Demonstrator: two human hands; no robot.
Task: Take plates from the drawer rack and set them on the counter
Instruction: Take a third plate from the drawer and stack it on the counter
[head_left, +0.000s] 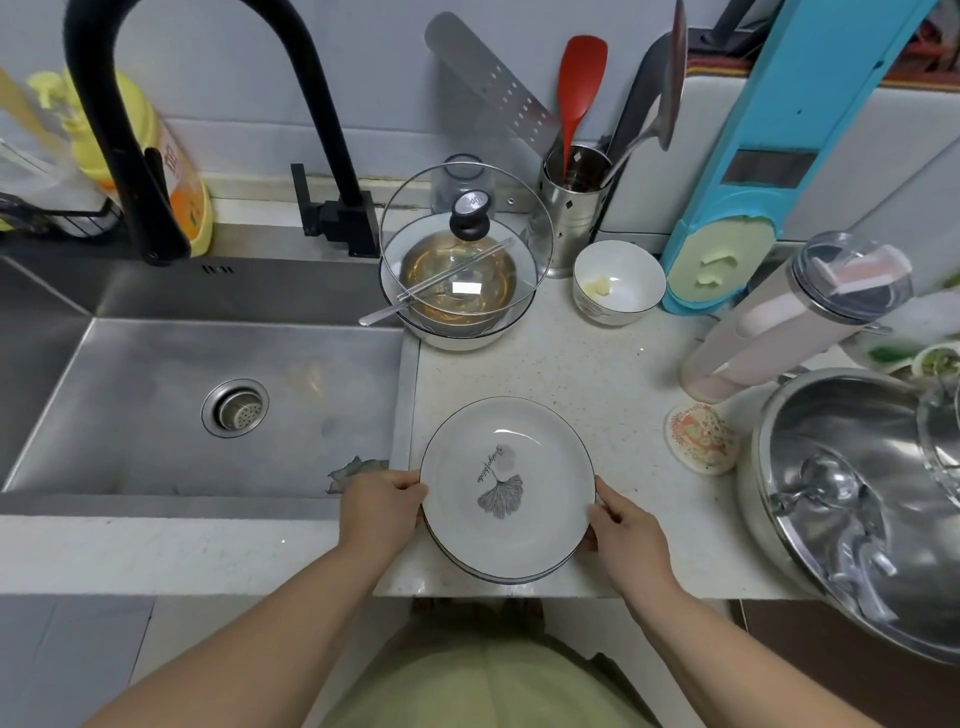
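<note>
A small stack of white plates (506, 488) with thin dark rims sits over the front part of the speckled counter (597, 374); the top plate bears a grey ginkgo-leaf print. My left hand (382, 506) grips the stack's left rim and my right hand (626, 525) grips its right rim. Whether the stack rests on the counter or hovers just above it, I cannot tell. The drawer rack is out of view.
A steel sink (208, 405) with a black faucet (156, 130) lies to the left. Behind the plates stand a lidded bowl (460, 280), a small white bowl (618, 283) and a utensil holder (574, 208). A big steel basin (862, 499) and a coaster (701, 439) sit on the right.
</note>
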